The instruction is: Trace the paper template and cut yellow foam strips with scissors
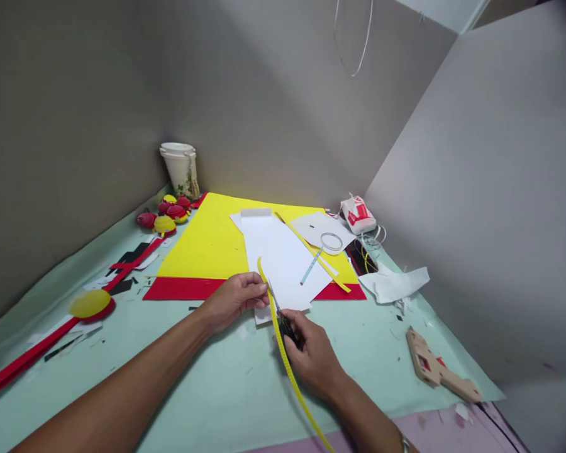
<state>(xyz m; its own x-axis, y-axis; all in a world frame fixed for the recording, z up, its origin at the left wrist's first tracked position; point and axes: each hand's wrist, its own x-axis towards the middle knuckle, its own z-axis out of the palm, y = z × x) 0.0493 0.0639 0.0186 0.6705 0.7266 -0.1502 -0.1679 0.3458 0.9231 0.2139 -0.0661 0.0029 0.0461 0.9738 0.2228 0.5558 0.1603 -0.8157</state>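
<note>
My left hand [236, 297] pinches the near edge of a white paper sheet [283, 258] that lies on a yellow sheet [207, 242]. A long thin yellow strip [287, 365] curls up from the paper and runs back toward me between my hands. Just right of the strip, my right hand [314, 358] is closed round black-handled scissors [285, 326], whose blades point into the paper by the strip. A red sheet [179, 288] shows under the yellow one.
A paper cup [182, 168] stands at the back corner, with red and yellow round pieces [167, 217] beside it. Long red strip with a yellow disc [88, 305] at left. Glue gun [436, 368] at right, crumpled white paper [391, 283], red-white packet [357, 214]. Grey walls enclose the table.
</note>
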